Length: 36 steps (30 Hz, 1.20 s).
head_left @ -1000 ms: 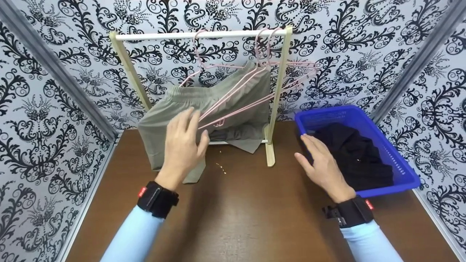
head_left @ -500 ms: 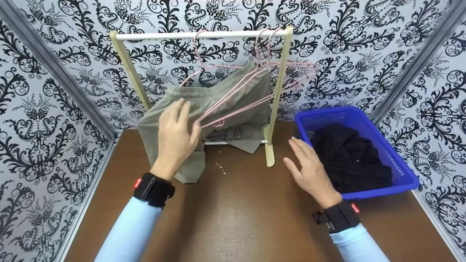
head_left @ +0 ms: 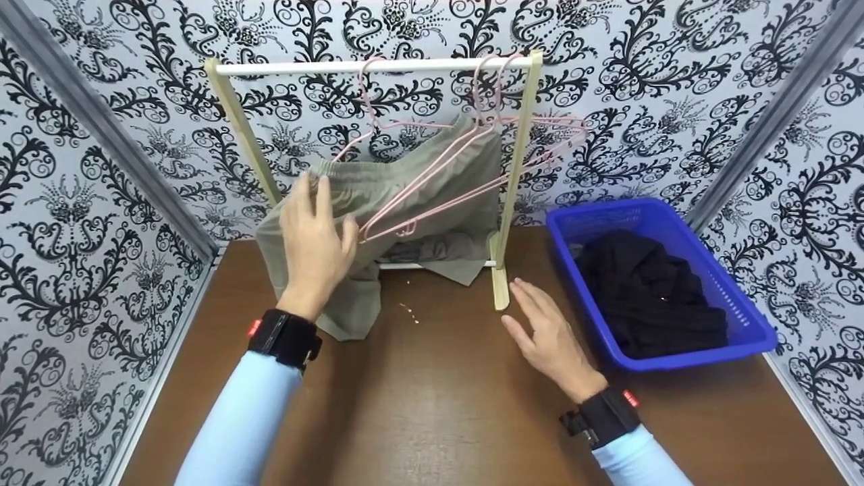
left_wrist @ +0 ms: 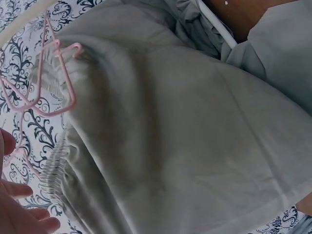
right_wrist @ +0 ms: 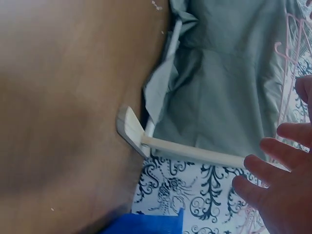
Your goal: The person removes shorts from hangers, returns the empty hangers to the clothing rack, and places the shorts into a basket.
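Note:
Grey-green elastic-waist shorts (head_left: 472,216) hang slanted from a pink hanger (head_left: 365,101) on a small garment rack. My left hand (head_left: 314,243) is raised before the left part of the shorts, fingers extended, with its thumb overlapping the tip of another pink hanger (head_left: 432,172). In the left wrist view, the fingers of that hand (left_wrist: 19,207) are beside the gathered waistband (left_wrist: 56,175), gripping nothing. My right hand (head_left: 550,341) hovers over the table between the rack's right foot (head_left: 500,287) and the basket, fingers spread and holding nothing.
The rack's white top rod (head_left: 290,67) spans two wooden posts. Several pink hangers crowd its right end, one jutting past the post. A blue plastic basket (head_left: 675,361) with dark clothing (head_left: 655,297) stands right on the brown table (head_left: 432,405). Patterned walls enclose the table.
My left hand has shifted left and slightly up along the shorts. The right hand has moved left and down, away from the basket. Shorts, hangers and rack have stayed in place.

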{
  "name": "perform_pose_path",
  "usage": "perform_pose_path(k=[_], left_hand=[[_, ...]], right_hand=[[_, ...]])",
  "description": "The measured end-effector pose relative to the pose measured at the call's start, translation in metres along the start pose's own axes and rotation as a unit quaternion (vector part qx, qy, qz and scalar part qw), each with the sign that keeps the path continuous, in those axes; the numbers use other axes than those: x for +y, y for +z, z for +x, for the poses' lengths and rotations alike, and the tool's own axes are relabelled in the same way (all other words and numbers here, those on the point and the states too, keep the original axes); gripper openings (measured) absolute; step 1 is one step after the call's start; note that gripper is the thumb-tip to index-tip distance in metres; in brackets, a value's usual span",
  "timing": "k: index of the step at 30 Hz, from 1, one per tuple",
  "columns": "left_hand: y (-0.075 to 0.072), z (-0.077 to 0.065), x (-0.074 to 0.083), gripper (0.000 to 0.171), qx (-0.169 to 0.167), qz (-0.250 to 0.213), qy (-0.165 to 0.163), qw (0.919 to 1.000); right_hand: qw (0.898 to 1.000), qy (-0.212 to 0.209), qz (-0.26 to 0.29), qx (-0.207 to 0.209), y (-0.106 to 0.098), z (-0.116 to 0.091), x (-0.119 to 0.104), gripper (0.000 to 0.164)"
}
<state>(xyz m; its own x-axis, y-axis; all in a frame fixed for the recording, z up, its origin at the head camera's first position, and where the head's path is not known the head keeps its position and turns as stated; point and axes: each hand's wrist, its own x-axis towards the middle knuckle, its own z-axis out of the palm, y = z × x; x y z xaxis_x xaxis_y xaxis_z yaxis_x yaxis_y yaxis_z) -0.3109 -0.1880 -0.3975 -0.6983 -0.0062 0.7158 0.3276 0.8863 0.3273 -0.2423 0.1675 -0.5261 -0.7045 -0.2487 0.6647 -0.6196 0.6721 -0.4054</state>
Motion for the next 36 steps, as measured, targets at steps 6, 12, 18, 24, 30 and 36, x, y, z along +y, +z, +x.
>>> perform_pose_path(k=[6, 12, 18, 24, 30, 36], left_hand=[[0.005, 0.004, -0.007, 0.07, -0.024, 0.017, -0.037, 0.9989], [0.003, 0.01, -0.007, 0.071, -0.04, 0.017, -0.064, 0.997], [0.002, 0.014, -0.005, 0.065, -0.016, 0.018, -0.051, 0.9984], [-0.001, 0.017, -0.003, 0.059, -0.017, 0.018, -0.066, 0.9975], [-0.003, 0.019, -0.005, 0.055, -0.026, 0.023, -0.087, 0.9956], [-0.006, 0.02, -0.007, 0.041, -0.027, 0.008, -0.114, 0.9931]], right_hand=[[0.999, 0.006, 0.002, -0.031, 0.009, -0.012, -0.002, 0.056], [0.998, 0.02, -0.001, -0.051, 0.016, -0.018, -0.003, 0.056], [0.998, 0.029, -0.004, -0.059, 0.018, -0.023, -0.003, 0.055], [0.998, 0.03, -0.001, -0.061, 0.018, -0.025, -0.003, 0.054], [0.998, 0.029, -0.001, -0.06, 0.019, -0.024, -0.003, 0.053], [0.998, 0.028, 0.002, -0.061, 0.018, -0.023, -0.004, 0.053]])
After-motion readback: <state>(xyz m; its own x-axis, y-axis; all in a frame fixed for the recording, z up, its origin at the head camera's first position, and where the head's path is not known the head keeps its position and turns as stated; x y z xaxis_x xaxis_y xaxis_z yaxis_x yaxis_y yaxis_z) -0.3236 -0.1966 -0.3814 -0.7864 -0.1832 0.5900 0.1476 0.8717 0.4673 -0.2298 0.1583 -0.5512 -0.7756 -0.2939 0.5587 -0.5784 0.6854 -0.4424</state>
